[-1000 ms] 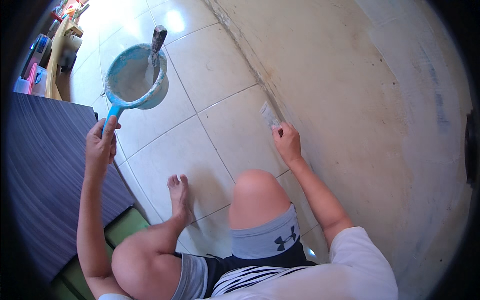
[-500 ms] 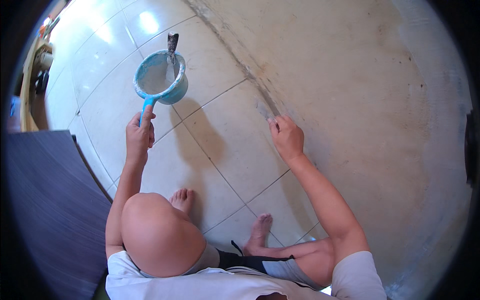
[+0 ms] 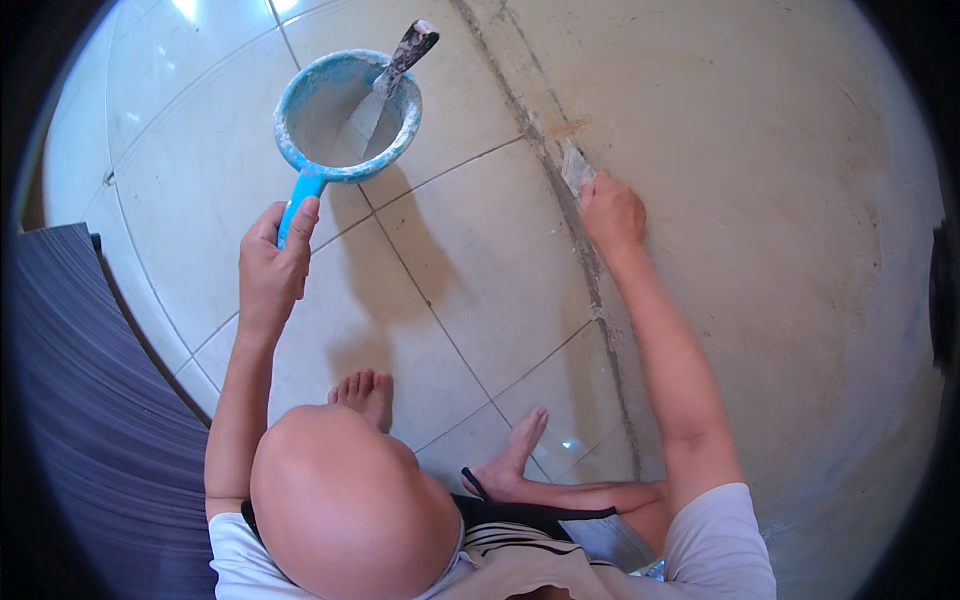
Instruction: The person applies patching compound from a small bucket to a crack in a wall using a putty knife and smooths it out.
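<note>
My left hand (image 3: 275, 262) grips the handle of a blue plastic dipper (image 3: 302, 110), raised above the tiles and smeared with pale paste inside and on its rim. A putty knife (image 3: 398, 66) with a dark, paste-spotted handle stands tilted in the dipper. My right hand (image 3: 612, 212) is closed on a small flat scraper (image 3: 574, 166), whose pale blade lies at the rough dark seam (image 3: 615, 370) along the edge of the beige plastered surface (image 3: 760, 250).
White square floor tiles (image 3: 480, 240) run under and around my bare feet (image 3: 362, 400). A dark, streaked panel (image 3: 90, 380) is at my left. The beige surface fills the right side of the view.
My right hand has shifted up and rightward along the seam with the scraper. The dipper has moved right with my left hand. The view has turned, so the shelf clutter at upper left has left it.
</note>
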Tool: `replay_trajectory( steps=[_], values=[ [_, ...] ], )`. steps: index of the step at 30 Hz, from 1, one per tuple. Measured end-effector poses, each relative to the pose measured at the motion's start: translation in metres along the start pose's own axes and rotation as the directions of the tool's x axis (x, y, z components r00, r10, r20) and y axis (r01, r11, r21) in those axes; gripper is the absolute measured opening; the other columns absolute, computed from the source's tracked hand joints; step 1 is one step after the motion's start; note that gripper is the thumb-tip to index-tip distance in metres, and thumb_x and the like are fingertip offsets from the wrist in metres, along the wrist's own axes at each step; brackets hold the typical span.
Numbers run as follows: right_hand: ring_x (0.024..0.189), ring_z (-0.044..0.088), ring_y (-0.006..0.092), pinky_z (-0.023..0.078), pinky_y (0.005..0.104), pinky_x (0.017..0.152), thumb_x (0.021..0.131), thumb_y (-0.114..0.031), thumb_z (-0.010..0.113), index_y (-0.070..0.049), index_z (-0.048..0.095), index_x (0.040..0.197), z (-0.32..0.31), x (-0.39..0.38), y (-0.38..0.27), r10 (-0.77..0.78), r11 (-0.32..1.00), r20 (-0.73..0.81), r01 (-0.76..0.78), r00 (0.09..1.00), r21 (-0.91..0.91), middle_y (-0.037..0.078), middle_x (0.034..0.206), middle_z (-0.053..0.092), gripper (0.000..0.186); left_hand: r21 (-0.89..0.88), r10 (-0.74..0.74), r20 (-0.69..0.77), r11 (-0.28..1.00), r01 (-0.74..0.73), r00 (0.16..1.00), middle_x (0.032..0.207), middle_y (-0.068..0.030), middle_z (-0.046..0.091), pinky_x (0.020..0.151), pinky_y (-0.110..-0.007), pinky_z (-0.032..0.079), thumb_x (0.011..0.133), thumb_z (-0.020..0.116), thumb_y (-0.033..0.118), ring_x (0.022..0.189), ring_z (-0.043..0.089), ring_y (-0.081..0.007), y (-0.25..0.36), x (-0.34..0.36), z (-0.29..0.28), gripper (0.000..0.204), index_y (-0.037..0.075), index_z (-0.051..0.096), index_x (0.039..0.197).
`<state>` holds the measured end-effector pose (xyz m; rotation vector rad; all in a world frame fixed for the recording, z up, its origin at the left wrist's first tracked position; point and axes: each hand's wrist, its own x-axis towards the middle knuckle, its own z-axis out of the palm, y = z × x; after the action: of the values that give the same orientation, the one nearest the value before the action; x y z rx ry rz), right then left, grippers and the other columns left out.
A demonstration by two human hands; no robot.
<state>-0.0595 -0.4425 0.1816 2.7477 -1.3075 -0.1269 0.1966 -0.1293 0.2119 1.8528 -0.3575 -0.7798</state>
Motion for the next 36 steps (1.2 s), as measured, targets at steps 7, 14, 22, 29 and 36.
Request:
replay_trajectory(
  steps=[7, 14, 22, 29, 36],
  values=[
    [0.075, 0.068, 0.0389, 0.055, 0.0481, 0.069, 0.090, -0.021, 0.058, -0.001, 0.066, 0.086, -0.035, 0.015, -0.007, -0.013, 0.989, 0.012, 0.015, 1.000, -0.150, 0.021, 0.080, 0.069, 0.022, 0.014, -0.021, 0.028, 1.000, 0.021, 0.999, 0.053, 0.0064, 0.041, 0.037, -0.022, 0.027, 0.097, 0.062, 0.043, 0.043, 0.036, -0.0016, -0.018, 0.009, 0.000, 0.040, 0.008, 0.056, 0.080],
    [0.077, 0.065, 0.0418, 0.051, 0.0515, 0.070, 0.092, -0.027, 0.056, -0.004, 0.066, 0.085, -0.061, -0.004, 0.001, -0.007, 1.000, 0.038, 0.006, 0.999, 0.002, 0.023, 0.079, 0.066, 0.026, 0.014, -0.024, 0.072, 1.000, 0.023, 0.997, 0.054, 0.0065, 0.041, 0.039, -0.023, 0.028, 0.097, 0.062, 0.041, 0.045, 0.037, -0.0017, -0.019, 0.019, 0.000, 0.038, 0.007, 0.058, 0.082],
    [0.072, 0.066, 0.0420, 0.052, 0.0518, 0.068, 0.093, -0.029, 0.056, -0.002, 0.067, 0.079, -0.046, 0.009, 0.005, 0.073, 0.982, 0.045, -0.065, 0.996, -0.175, 0.022, 0.079, 0.068, 0.032, 0.076, -0.017, 0.059, 0.997, 0.012, 0.998, 0.051, 0.0073, 0.040, 0.036, -0.022, 0.025, 0.100, 0.057, 0.041, 0.039, 0.033, -0.0016, -0.028, 0.021, -0.008, 0.038, 0.005, 0.059, 0.088],
    [0.069, 0.065, 0.0407, 0.051, 0.0498, 0.066, 0.092, -0.030, 0.059, -0.002, 0.066, 0.077, -0.051, -0.012, 0.001, 0.167, 0.979, 0.061, -0.173, 0.984, 0.108, 0.020, 0.073, 0.067, 0.032, 0.069, 0.019, 0.104, 0.997, -0.026, 0.994, 0.054, 0.0069, 0.042, 0.037, -0.022, 0.027, 0.100, 0.058, 0.039, 0.041, 0.036, -0.0022, -0.040, 0.029, -0.007, 0.036, 0.006, 0.057, 0.085],
    [0.060, 0.064, 0.0291, 0.052, 0.0385, 0.060, 0.091, -0.024, 0.067, -0.003, 0.068, 0.083, -0.082, -0.044, -0.053, 0.269, 0.779, 0.197, -0.334, 0.943, 0.531, 0.012, 0.070, 0.065, 0.022, 0.091, 0.037, 0.136, 0.995, -0.049, 0.990, 0.063, -0.0006, 0.045, 0.053, -0.028, 0.035, 0.095, 0.067, 0.032, 0.060, 0.040, -0.0079, -0.046, 0.028, -0.008, 0.035, 0.001, 0.059, 0.083]
  ],
)
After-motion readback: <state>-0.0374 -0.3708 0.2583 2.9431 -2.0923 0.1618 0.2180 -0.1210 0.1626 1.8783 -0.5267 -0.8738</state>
